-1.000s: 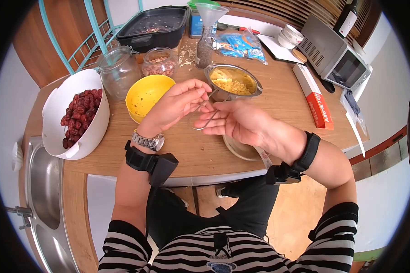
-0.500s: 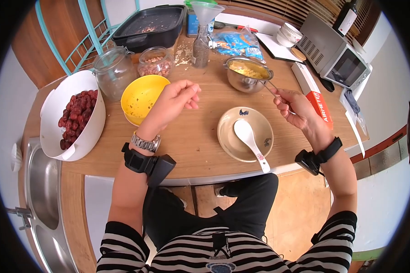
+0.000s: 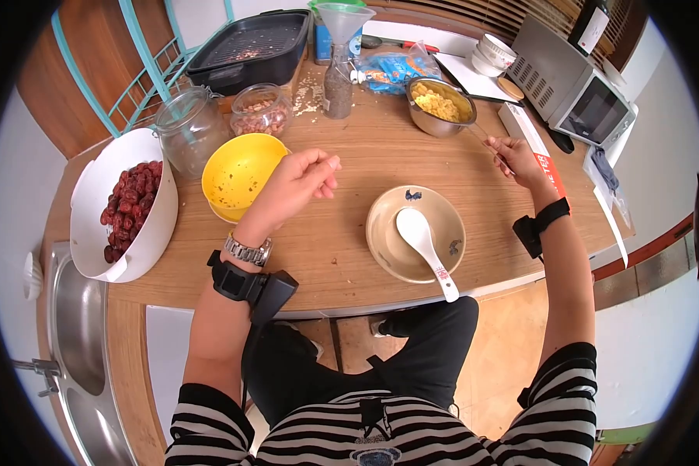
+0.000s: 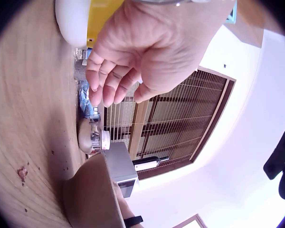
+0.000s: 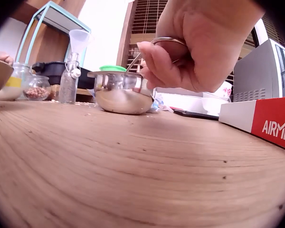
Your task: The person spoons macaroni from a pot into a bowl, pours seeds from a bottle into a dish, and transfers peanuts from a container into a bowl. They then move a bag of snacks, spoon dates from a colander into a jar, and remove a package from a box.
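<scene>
My right hand [image 3: 522, 161] grips a thin looped wire handle [image 5: 135, 61] that reaches the rim of a steel bowl [image 3: 441, 124]. Crumbly yellow food [image 3: 435, 101] fills part of this bowl, which is at the back right of the table. Over the table's middle, my left hand [image 3: 299, 186] is held with loosely curled fingers and nothing in it; the left wrist view shows its bare palm. Close to it on the left is a yellow bowl [image 3: 245, 169] with dark specks inside. A beige bowl [image 3: 388, 252] near the front edge has a white spoon [image 3: 419, 235] in it.
On the left stands a white basket [image 3: 89, 198] of red dates [image 3: 132, 206], beside a glass jar [image 3: 190, 128], a jar of nuts [image 3: 260, 116] and a bottle with a funnel [image 3: 346, 22]. A red-and-white box [image 3: 532, 147] and a microwave [image 3: 594, 116] flank the right.
My right hand has moved right and back from beside my left hand, and the steel bowl has shifted back and right with it. The left hand has let go of the wire handle.
</scene>
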{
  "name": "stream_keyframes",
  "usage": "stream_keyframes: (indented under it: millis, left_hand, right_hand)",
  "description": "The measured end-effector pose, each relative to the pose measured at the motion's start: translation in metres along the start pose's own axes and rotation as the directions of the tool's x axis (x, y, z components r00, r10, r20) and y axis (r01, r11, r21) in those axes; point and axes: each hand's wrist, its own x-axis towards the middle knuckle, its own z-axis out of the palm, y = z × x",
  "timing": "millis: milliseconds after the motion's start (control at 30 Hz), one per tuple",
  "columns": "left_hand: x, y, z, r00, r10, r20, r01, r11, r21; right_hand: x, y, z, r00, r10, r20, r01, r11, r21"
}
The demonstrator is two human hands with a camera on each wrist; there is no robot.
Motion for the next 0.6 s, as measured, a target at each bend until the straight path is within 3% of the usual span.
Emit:
stream_keyframes:
  millis: [33, 100, 167, 200, 267, 367, 400, 433, 467, 500, 533, 600]
  left_hand:
    - [0.0, 0.0, 0.0, 1.0, -0.005, -0.011, 0.005, 1.0, -0.018]
    - [0.001, -0.001, 0.001, 1.0, -0.006, -0.01, 0.006, 1.0, -0.004]
    - [0.001, -0.001, 0.0, 1.0, -0.007, -0.01, 0.007, 1.0, 0.007]
    - [0.001, -0.001, 0.001, 1.0, -0.016, -0.005, 0.016, 1.0, 0.02]
    - [0.001, -0.002, 0.001, 0.999, -0.033, 0.006, 0.033, 0.999, 0.03]
    - [0.002, -0.003, -0.001, 1.0, -0.023, 0.012, 0.022, 0.999, 0.032]
    - [0.002, -0.003, -0.001, 1.0, -0.02, 0.012, 0.019, 0.999, 0.029]
    - [0.001, -0.004, -0.001, 1.0, -0.017, 0.012, 0.016, 1.0, 0.027]
    - [0.002, -0.004, -0.001, 1.0, -0.016, 0.014, 0.016, 1.0, 0.024]
    - [0.002, -0.004, 0.0, 1.0, -0.022, 0.013, 0.022, 0.999, 0.032]
    - [0.002, -0.003, 0.0, 1.0, -0.028, 0.011, 0.028, 0.999, 0.04]
    - [0.002, -0.004, -0.001, 0.999, -0.034, 0.015, 0.033, 0.999, 0.037]
  right_hand:
    - [0.004, 0.002, -0.003, 0.998, 0.004, -0.059, -0.012, 0.99, -0.138]
    - [0.01, 0.002, -0.004, 0.995, -0.034, -0.089, 0.019, 0.985, -0.174]
    - [0.008, -0.007, 0.002, 0.921, -0.155, -0.356, -0.01, 0.907, -0.42]
    - [0.004, -0.011, 0.005, 0.921, -0.153, -0.358, -0.012, 0.908, -0.418]
    - [-0.009, -0.017, 0.011, 0.865, -0.374, -0.334, 0.127, 0.808, -0.575]
    - [-0.038, -0.035, 0.025, 0.715, -0.666, -0.214, 0.288, 0.559, -0.778]
    - [-0.057, -0.045, 0.036, 0.918, -0.381, -0.107, 0.273, 0.806, -0.525]
    - [-0.079, -0.052, 0.049, 0.989, -0.095, 0.109, 0.119, 0.962, -0.246]
    - [-0.093, -0.054, 0.06, 0.961, 0.061, 0.271, -0.011, 0.984, -0.18]
    - [-0.104, -0.053, 0.069, 0.88, 0.197, 0.433, -0.153, 0.979, -0.135]
    - [-0.112, -0.048, 0.075, 0.88, 0.197, 0.432, -0.153, 0.979, -0.135]
    - [-0.117, -0.035, 0.085, 0.824, 0.23, 0.517, -0.297, 0.954, 0.048]
